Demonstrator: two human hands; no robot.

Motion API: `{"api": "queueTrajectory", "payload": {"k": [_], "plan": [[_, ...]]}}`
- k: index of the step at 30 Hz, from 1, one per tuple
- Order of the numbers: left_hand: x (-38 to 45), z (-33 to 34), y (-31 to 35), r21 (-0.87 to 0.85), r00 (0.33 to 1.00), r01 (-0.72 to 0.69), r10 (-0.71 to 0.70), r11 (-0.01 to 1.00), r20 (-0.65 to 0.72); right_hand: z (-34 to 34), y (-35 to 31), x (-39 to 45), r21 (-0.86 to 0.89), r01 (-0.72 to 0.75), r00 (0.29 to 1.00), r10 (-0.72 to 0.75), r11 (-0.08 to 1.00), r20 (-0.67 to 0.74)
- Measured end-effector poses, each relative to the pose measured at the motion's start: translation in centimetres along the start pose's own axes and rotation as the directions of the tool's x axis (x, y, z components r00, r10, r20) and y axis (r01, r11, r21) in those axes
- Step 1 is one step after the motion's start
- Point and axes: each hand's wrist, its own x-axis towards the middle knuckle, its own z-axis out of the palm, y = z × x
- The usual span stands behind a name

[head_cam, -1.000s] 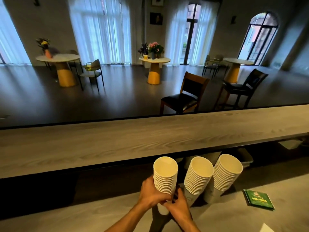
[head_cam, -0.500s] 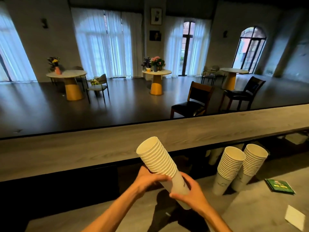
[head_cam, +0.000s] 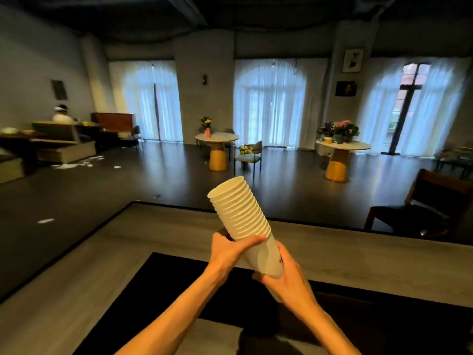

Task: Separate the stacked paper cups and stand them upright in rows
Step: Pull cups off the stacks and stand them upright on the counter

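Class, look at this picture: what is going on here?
A person holds a tilted stack of nested white paper cups in both hands above a long grey wooden counter. The left hand grips the stack's middle; the right hand grips its bottom end. No cup stands separated on the counter yet.
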Motion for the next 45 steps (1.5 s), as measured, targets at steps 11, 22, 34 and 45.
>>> {"api": "queueTrajectory", "payload": {"k": [11, 22, 34, 45], "plan": [[3.8, -15.8, 5.5, -0.215, 0.768, -0.141, -0.031, 0.966, -0.64, 16.1, -9.5, 13.0, -0.191, 0.482, 0.873, -0.45, 0.855, 0.187], [12.4, -33.2, 13.7, -0.313, 0.696, -0.486, 0.146, 0.816, -0.703, 28.0, -10.9, 25.0, 0.21, 0.134, 0.982, -0.158, 0.969, 0.102], [19.6, -45.8, 5.3, -0.152, 0.721, -0.395, 0.203, 0.906, -0.663, 39.5, -12.4, 39.2, 0.128, 0.031, 0.993, -0.045, 0.991, 0.107], [22.0, -49.4, -1.2, -0.258, 0.774, -0.305, 0.08, 0.917, -0.628, 45.9, -11.3, 44.9, 0.066, 0.071, 0.979, -0.083, 0.995, 0.187]]}}
